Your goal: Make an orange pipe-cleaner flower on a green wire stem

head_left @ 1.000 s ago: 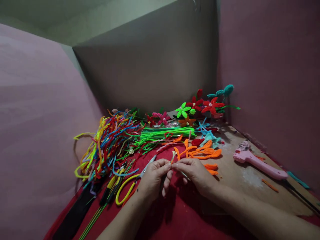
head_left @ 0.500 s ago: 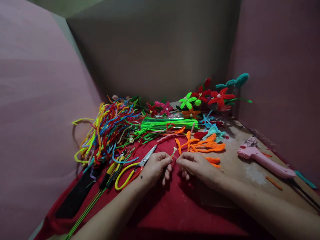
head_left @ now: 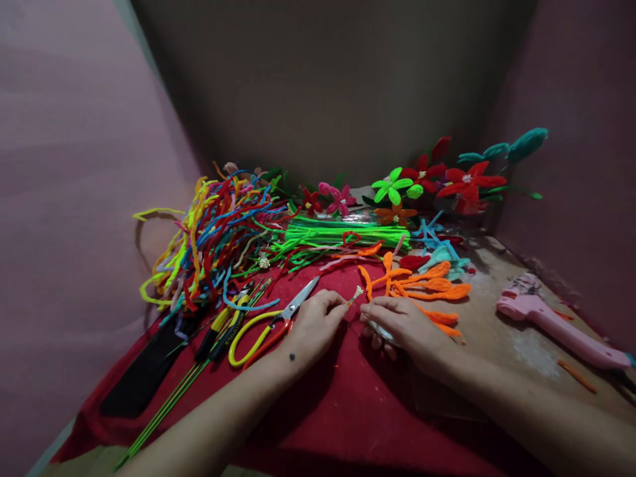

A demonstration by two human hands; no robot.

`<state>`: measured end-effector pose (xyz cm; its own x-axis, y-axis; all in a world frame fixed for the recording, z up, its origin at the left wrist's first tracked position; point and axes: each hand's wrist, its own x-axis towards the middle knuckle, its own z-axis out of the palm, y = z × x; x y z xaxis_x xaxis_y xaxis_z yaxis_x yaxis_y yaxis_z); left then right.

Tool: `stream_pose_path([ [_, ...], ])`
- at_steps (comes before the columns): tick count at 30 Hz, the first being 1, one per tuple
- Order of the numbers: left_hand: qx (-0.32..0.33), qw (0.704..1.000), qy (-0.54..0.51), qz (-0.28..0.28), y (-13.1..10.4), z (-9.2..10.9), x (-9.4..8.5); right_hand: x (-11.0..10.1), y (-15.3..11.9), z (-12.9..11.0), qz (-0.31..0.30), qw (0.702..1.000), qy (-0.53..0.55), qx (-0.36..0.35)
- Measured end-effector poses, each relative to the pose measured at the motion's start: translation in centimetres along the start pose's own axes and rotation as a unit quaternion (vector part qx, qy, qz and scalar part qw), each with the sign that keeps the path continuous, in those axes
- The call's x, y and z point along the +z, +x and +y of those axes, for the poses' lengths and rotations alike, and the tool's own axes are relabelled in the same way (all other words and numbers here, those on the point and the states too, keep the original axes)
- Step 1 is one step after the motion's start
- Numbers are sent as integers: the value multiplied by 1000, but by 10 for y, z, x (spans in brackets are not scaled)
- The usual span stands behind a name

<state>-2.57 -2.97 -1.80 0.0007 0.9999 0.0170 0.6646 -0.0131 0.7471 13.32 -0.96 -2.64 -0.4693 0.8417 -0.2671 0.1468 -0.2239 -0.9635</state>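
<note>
Pinched between the thumb and forefinger of my left hand (head_left: 320, 323) is a small bunch of pale flower stamens (head_left: 358, 292), its tips pointing up and to the right. My right hand (head_left: 407, 326) is closed just to the right of it, fingertips close to the bunch's stem. Under those fingers shows part of a pale, shiny thing (head_left: 383, 333), mostly hidden by the hand. Scissors (head_left: 293, 306) with yellow and orange handles lie beside my left wrist. Beyond my right hand are orange pipe-cleaner petals (head_left: 432, 285).
A heap of coloured pipe cleaners (head_left: 213, 238) and black-and-yellow pliers (head_left: 223, 328) lie left. Green pipe cleaners (head_left: 348, 234) are at the back, before finished flowers (head_left: 394, 186). A pink glue gun (head_left: 561, 328) rests on the board at right. Red cloth (head_left: 338, 411) covers the table.
The view has shifted a little. My left hand still pinches the stamens, while my right hand has turned slightly and a pale, shiny thing now shows beneath its fingers.
</note>
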Motion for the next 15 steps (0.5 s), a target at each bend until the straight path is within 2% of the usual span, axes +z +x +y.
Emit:
stream_pose_path([
  [2,45,994,95,18,2,-2,1,0,1,2,1,1000,-7,-4],
  [4,52,985,164,1,2,-5,3,0,1,3,4,1000,-15,-6],
  [9,47,971,228,-45,0,-5,1,-1,0,5,-4,999,-40,-12],
  [12,65,974,207,-59,-3,-4,-16,-1,-1,5,0,999,-44,-9],
  [13,67,976,201,-51,-5,-5,-26,-1,-2,5,3,999,-43,-8],
  [15,67,975,213,-1,-12,-13,-49,0,-3,5,8,999,-40,-7],
])
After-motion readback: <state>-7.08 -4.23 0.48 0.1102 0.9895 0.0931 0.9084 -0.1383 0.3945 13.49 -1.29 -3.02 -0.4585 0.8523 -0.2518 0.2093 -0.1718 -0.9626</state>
